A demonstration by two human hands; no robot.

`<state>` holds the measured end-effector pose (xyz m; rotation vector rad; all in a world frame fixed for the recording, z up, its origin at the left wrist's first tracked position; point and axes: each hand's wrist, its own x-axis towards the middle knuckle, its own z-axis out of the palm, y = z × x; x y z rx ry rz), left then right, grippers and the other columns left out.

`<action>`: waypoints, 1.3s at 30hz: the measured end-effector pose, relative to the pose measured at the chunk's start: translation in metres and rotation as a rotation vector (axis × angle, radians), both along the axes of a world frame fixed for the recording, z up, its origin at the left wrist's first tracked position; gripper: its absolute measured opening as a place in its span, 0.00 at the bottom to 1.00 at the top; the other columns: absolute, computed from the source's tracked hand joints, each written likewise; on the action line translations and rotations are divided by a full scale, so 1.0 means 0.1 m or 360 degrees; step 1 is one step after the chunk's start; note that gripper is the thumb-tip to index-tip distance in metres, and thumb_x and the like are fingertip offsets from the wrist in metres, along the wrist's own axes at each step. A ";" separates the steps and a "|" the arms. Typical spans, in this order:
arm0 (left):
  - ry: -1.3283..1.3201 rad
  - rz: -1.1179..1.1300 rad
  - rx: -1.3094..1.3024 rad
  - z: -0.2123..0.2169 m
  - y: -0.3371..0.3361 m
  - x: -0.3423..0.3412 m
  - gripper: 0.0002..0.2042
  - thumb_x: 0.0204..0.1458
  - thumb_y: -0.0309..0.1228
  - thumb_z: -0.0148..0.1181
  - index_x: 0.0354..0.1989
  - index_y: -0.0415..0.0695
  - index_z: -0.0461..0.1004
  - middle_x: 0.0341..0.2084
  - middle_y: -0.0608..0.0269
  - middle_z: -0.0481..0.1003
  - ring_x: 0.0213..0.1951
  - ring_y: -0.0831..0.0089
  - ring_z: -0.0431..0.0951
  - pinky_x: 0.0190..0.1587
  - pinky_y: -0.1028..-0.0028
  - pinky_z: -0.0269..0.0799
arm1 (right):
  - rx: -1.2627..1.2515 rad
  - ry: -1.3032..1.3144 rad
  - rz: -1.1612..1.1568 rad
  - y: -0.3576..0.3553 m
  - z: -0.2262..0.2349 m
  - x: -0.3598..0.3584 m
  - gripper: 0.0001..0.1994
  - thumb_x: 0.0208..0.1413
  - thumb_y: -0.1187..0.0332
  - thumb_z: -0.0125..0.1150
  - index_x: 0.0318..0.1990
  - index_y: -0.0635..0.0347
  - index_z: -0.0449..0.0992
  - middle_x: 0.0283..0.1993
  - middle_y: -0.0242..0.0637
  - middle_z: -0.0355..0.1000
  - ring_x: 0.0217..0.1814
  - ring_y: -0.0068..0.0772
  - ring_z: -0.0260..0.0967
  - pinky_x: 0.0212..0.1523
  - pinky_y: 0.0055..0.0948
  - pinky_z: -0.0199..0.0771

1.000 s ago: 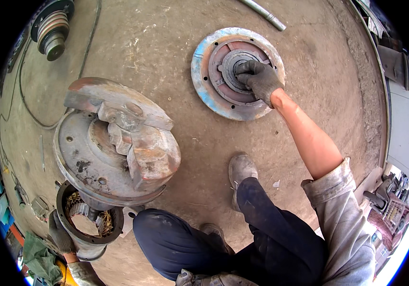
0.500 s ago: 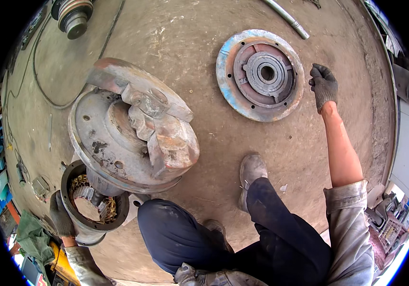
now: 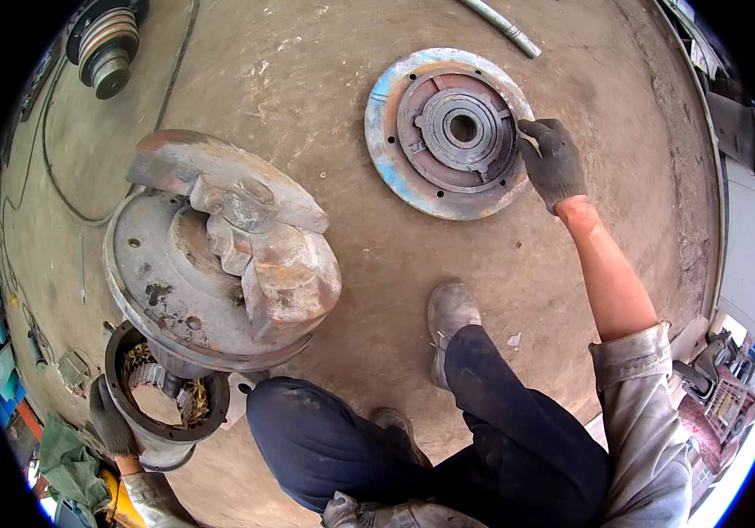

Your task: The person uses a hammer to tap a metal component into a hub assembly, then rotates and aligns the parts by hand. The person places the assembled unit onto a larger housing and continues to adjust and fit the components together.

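Note:
My right hand (image 3: pixel 555 163), in a dark glove, is at the right edge of a round flanged end cover (image 3: pixel 395 180) with worn blue paint and a bored hub. Its thumb and forefinger are apart, their tips over the rim. My left hand (image 3: pixel 111 421), also gloved, lies with fingers extended along the outer wall of a cylindrical motor housing (image 3: pixel 115 365). Copper windings (image 3: pixel 194 403) show inside the housing. A heavy grey cast-iron disc with a thick curved block (image 3: pixel 294 282) stands tilted above the housing, its shaft reaching down into the bore.
A rotor-like shaft with ringed bands (image 3: pixel 109 53) lies at the far left beside a black cable (image 3: pixel 50 167). A metal pipe (image 3: pixel 505 28) is on the floor at the top. Green cloth (image 3: pixel 68 462) and a crate (image 3: pixel 722 418) are at the sides.
My right hand has come left from beside the end cover to its rim, and its fingers have opened from a loose curl. My left hand stays at the housing. The view has shifted slightly.

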<state>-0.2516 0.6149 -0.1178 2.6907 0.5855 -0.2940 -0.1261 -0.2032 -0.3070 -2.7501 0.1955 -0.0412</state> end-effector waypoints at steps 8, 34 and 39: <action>-0.0046 0.0049 -0.0012 -0.04 -0.05 0.00 0.19 0.72 0.38 0.49 0.55 0.34 0.77 0.46 0.51 0.81 0.46 0.61 0.78 0.55 0.65 0.72 | 0.0017 0.0264 0.0474 0.59 0.11 0.02 0.13 0.62 0.61 0.64 0.52 0.46 0.86 0.49 0.42 0.79 0.52 0.48 0.78 0.54 0.46 0.78; -0.0040 0.0032 -0.0121 -0.05 0.00 -0.01 0.19 0.73 0.37 0.50 0.56 0.33 0.77 0.47 0.53 0.82 0.47 0.63 0.78 0.55 0.65 0.72 | -0.0253 0.0619 0.0559 1.03 0.32 0.06 0.10 0.64 0.63 0.56 0.49 0.49 0.78 0.43 0.45 0.82 0.47 0.54 0.81 0.45 0.48 0.79; -0.0046 0.0016 -0.0095 -0.06 0.03 -0.02 0.18 0.73 0.36 0.50 0.55 0.33 0.78 0.46 0.53 0.82 0.46 0.63 0.79 0.55 0.65 0.72 | -0.0347 0.0764 0.0582 1.09 0.35 0.21 0.14 0.68 0.56 0.56 0.54 0.49 0.77 0.43 0.44 0.83 0.48 0.51 0.82 0.44 0.46 0.80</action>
